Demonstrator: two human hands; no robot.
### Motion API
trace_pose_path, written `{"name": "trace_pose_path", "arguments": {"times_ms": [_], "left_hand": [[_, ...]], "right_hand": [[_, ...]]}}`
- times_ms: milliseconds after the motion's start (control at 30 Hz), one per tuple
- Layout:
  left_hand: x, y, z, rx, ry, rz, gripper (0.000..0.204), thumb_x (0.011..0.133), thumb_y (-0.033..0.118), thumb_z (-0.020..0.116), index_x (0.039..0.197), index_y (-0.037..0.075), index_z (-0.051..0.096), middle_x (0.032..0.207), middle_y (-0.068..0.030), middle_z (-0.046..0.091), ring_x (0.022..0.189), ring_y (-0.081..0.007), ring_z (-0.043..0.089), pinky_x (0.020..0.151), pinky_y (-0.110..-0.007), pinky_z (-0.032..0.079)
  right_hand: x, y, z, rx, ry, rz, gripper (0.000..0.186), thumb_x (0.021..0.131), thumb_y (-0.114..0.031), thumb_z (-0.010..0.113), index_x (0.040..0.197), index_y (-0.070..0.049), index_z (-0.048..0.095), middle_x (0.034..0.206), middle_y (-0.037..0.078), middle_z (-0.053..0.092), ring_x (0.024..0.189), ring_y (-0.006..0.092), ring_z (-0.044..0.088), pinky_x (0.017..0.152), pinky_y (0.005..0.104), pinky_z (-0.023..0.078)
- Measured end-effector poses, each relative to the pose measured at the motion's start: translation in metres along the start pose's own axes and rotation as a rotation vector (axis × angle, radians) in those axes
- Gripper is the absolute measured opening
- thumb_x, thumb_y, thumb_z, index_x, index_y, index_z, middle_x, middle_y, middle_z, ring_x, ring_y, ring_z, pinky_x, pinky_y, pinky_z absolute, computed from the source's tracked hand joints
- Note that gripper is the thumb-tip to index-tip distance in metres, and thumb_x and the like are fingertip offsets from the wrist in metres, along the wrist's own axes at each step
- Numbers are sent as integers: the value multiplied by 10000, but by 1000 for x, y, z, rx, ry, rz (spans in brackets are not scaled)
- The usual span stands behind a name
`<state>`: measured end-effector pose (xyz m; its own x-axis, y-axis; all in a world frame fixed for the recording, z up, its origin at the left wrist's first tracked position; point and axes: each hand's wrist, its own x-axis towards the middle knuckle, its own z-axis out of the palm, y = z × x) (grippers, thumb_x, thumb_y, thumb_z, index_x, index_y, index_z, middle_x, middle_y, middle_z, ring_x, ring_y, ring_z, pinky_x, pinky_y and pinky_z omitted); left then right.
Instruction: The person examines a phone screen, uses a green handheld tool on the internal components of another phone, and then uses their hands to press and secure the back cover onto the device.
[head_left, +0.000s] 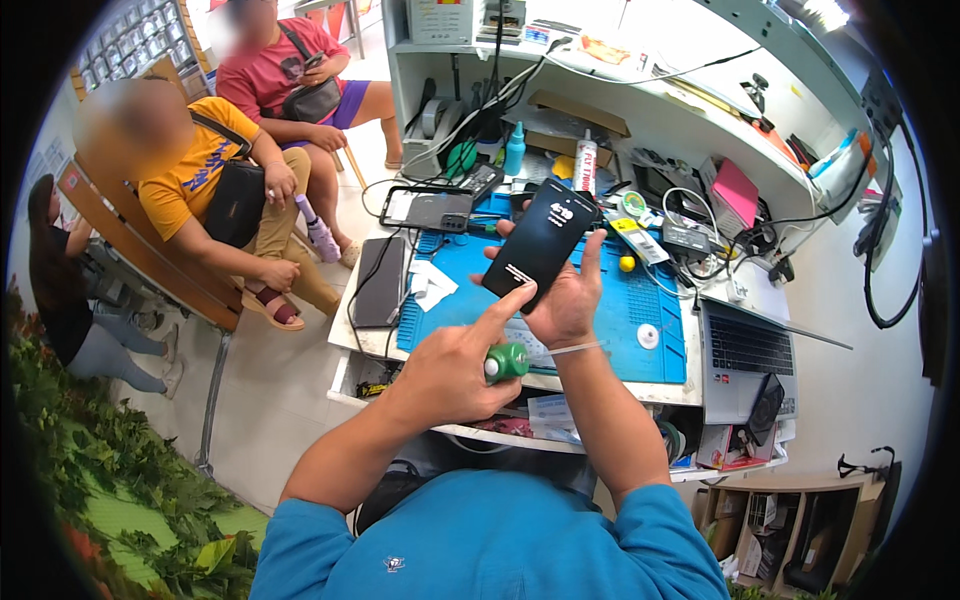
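Phone [545, 240]: black, screen lit, held tilted above the blue mat [625, 320].
Right hand [565, 310]: palm up beneath the phone, fingers gripping it, thumb raised at its right.
Left hand [450, 365]: fingers curled around a green cylinder [512, 359]; the index finger stretches to the lower end of the screen, though whether it presses I cannot tell.
Drawer [343, 392]: pulled out below the worktop [656, 394], with packets [553, 410] and a reddish item [505, 427] inside.
Squeeze bottle [515, 152]: light blue, upright at the back, beside a white-and-red tube [585, 165]; what either contains is hidden.
Cardboard box [575, 108]: behind them, flaps spread, clear plastic showing near it.
Floor cabinet [790, 484]: lower right, boxes and dark objects in its compartments.
Mat surroundings: crumpled white paper [432, 287] on the left part, a white disc [648, 336] on the right; a dark flat slab [380, 283] lies left of the mat, a laptop [750, 345] stands unfolded to the right, and cables tangle along the back.
Room: two people [225, 180] sit at the left, another person [75, 280] stands beyond, over a pale floor [270, 400]; green foliage [60, 430] fills the lower left.
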<state>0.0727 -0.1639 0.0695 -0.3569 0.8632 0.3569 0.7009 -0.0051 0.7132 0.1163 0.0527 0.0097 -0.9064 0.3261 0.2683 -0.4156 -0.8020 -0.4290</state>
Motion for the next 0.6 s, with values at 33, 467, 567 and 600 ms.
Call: {"name": "trace_pose_path", "arguments": {"times_ms": [33,467,567,600], "left_hand": [[4,-2,0,-15,32,15,954,873,89,898,1757,112,540,892,-121,804,770,-336,803,787,-426,639],[44,-40,-33,-65,226,-166,370,945,162,956,1255,-6,843,1143,-127,851,1013,-197,800,960,-353,622],[47,-45,-42,-195,96,-359,334,955,155,952,1230,-1,843,1088,-97,861,921,-158,775,922,-340,631],[49,-49,-42,-193,97,-357,334,955,155,952,1230,-1,843,1088,-97,861,921,-158,775,922,-340,631]], "right_hand": [[-1,-1,-4,2,-1,4,1109,1088,-973,306,1719,-84,508,1574,248,676,1338,432,750,1107,719,638],[-9,29,13,-38,182,-107,1015,1122,-930,320,1632,-91,576,1458,240,735,1308,468,767,1176,596,619],[-10,34,14,-41,200,-100,999,1132,-911,337,1606,-71,594,1409,238,751,1307,462,767,1155,599,640],[-10,37,9,-30,219,-125,991,1137,-901,347,1595,-59,600,1409,236,751,1313,456,766,1167,606,636]]}}
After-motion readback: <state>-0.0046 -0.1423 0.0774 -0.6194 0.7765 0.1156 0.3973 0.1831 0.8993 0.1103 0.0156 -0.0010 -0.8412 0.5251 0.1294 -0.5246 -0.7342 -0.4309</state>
